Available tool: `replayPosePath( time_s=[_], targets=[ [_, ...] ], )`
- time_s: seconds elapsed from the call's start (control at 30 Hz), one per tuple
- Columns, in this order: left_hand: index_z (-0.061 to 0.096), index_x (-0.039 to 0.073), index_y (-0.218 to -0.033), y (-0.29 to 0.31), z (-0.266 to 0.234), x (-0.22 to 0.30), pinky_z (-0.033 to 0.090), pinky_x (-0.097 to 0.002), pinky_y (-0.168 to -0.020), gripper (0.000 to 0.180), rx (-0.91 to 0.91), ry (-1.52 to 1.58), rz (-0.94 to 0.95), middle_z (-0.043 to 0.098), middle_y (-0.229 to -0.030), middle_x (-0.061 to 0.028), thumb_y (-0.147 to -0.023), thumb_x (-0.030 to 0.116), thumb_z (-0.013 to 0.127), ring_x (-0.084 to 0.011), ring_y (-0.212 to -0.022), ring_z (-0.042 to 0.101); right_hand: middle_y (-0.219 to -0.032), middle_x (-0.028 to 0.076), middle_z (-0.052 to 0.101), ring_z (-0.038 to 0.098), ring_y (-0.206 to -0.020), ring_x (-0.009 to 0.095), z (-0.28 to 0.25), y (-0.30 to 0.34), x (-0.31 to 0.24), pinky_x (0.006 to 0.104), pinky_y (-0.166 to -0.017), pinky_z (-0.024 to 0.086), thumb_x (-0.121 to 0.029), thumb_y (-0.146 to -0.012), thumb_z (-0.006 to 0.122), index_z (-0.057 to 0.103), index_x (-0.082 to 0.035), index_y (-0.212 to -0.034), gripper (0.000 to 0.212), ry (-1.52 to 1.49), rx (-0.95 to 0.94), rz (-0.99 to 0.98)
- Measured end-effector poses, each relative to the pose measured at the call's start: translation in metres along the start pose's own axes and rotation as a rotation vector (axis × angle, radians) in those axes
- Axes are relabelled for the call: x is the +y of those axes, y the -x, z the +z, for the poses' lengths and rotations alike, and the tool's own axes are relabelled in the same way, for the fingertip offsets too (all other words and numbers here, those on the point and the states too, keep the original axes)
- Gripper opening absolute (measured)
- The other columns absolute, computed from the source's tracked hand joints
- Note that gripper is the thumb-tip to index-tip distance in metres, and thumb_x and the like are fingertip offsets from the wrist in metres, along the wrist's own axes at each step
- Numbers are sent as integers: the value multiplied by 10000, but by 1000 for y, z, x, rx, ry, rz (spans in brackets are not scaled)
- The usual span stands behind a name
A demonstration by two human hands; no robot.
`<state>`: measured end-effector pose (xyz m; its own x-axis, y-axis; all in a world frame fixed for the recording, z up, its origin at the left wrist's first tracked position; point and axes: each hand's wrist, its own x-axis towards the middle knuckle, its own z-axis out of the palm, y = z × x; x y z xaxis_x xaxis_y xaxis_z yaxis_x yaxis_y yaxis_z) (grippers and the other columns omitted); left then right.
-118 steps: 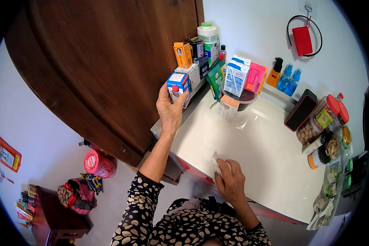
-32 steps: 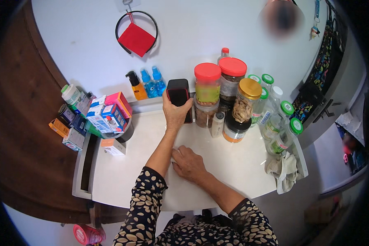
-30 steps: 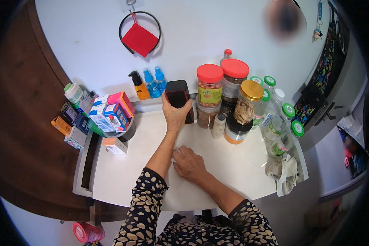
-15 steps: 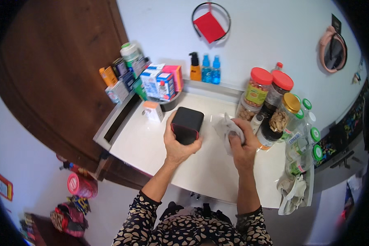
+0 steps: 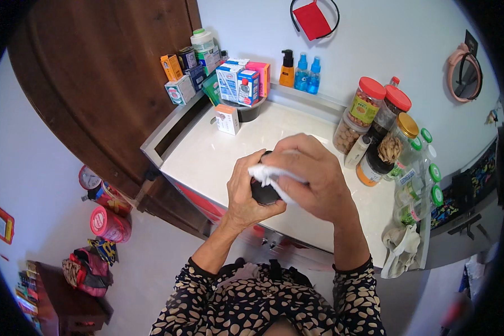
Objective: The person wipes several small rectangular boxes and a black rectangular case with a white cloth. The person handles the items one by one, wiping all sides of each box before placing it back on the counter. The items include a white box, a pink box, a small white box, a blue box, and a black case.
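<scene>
My left hand [image 5: 242, 193] grips a black box [image 5: 265, 194] with rounded corners, held above the white tabletop [image 5: 201, 162]. My right hand [image 5: 313, 176] pinches a white cloth [image 5: 267, 175] and presses it against the box. Much of the box is hidden behind my fingers and the cloth; its exact kind cannot be told. Beyond my left hand, a small white and orange carton [image 5: 227, 120] stands on the table. To the right of my right hand is a white bottle [image 5: 357, 152] beside a dark-lidded jar [image 5: 371, 169].
A round black container [image 5: 248, 113] holds several cartons at the back left. Along the back ledge stand an amber pump bottle [image 5: 287, 69] and blue spray bottles [image 5: 301, 73]. Red-lidded jars [image 5: 364, 104] and green-lidded jars [image 5: 425, 206] crowd the right side, near a crumpled cloth [image 5: 402, 249].
My right hand has moved left with the white cloth and now meets the black box. The box's orientation in my left hand has changed. The whole view has shifted slightly.
</scene>
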<state>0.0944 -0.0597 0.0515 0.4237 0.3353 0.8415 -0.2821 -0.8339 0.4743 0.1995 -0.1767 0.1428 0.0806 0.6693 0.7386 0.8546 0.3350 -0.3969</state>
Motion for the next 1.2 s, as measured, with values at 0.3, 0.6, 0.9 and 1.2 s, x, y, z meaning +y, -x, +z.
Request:
replayPosePath(
  time_s=[0.3,0.6,0.9,1.2],
  targets=[
    [502,-14,-1182,-4,-17,-18,505,-391,-771,774,-71,-33,26,576,-1081,-175,-484,138,798,-332,-936,580,-939,121,591,603,-839,278,41,-3,12,350,-719,483,-38,-759,624,655,-69,-1006,251,90,374,264],
    [447,-11,-1220,-14,-50,-30,484,-299,-822,732,-75,428,-423,590,-1058,-114,-572,75,776,-171,-928,594,-996,116,549,567,-889,224,43,7,6,284,-731,481,68,-750,562,625,-43,-1092,365,-281,189,294],
    [470,19,-1221,-9,-51,-59,496,-322,-828,471,172,847,-718,582,-1074,-74,-994,422,385,-158,-951,587,-1046,131,529,535,-935,305,125,-4,-1,356,-730,490,8,-697,641,620,-76,-1158,469,308,361,-8],
    [503,31,-1224,-10,-64,-75,528,-327,-829,536,264,1065,-882,616,-1099,-96,-984,487,358,-191,-944,628,-1024,118,548,570,-855,295,118,58,-11,365,-697,514,2,-676,662,634,-92,-1139,473,121,1,67]
  ],
)
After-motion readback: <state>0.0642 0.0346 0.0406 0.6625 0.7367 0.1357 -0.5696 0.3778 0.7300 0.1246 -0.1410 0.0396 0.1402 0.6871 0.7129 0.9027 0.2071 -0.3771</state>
